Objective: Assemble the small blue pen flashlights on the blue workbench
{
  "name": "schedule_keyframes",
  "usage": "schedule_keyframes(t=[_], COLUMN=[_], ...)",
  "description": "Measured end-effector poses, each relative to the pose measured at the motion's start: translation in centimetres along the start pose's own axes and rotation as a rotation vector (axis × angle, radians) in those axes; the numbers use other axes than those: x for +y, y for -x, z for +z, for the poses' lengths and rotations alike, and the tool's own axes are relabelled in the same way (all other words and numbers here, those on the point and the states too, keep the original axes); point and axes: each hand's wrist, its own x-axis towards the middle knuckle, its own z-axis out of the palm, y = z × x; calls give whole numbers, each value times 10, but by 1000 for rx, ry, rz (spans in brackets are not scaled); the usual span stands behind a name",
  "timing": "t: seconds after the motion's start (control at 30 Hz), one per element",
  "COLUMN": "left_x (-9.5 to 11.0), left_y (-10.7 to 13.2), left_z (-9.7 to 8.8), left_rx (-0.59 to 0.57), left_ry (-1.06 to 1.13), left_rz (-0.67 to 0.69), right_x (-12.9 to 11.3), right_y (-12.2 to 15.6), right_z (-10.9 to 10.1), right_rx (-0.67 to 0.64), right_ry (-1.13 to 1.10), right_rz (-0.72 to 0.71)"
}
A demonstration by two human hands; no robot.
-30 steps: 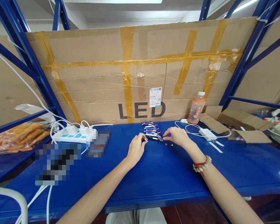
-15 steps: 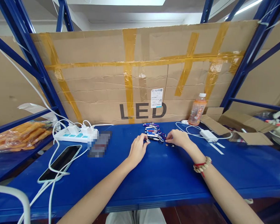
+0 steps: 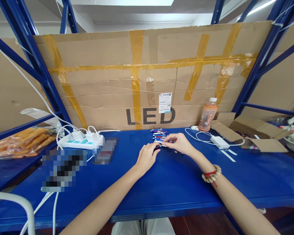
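Blue shelf (image 3: 173,182) carries bottle (image 3: 207,115), charger (image 3: 217,141), perhaps mini flashlights (image 3: 159,133).

Your table (image 3: 176,182) is smooth painted metal with a slight sheen. The backing cardboard (image 3: 100,88) is matt and creased, its tape (image 3: 136,75) glossy. Torches (image 3: 159,134) look like shiny coloured metal. Bottle (image 3: 207,115) is clear plastic, power strip (image 3: 80,142) smooth white plastic.
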Motion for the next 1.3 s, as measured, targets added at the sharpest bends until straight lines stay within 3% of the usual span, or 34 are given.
schedule_keyframes(t=[0.1, 0.4, 0.5, 0.57, 0.67, 0.77, 0.9, 1.07, 1.2, 1.3], left_x=[-1, -1, -1, -2, -2, -2, -2, -2, -2, -1], left_y=[0, 1, 0, -1, -2, -2, -1, 0, 0, 0], left_z=[1, 0, 1, 1, 0, 0, 0, 0, 0, -1], left_rx=[0, 10, 25, 30, 32, 42, 46, 33, 33, 26], left_ry=[-9, 30, 37, 42, 56, 75, 83, 81, 72, 77], left_rz=[11, -3, -39, -52, -70, -70, -56, -34, -11, -6], right_x=[-3, -3, 1, 6, 14, 20, 25, 20, 9, 4], right_y=[0, 1, 1, 1, 2, 4, 5, 2, 0, 0], right_z=[5, 6, 0, -7, -19, -26, -27, -21, -13, -6], right_rx=[-65, -169, -120, -72, -172, -281, -290, -211, -132, -114], right_ry=[-262, -336, -207, 6, 321, 391, 384, 274, -130, -265], right_rz=[-129, -245, -109, 1, 130, 215, 213, 102, -122, -202])
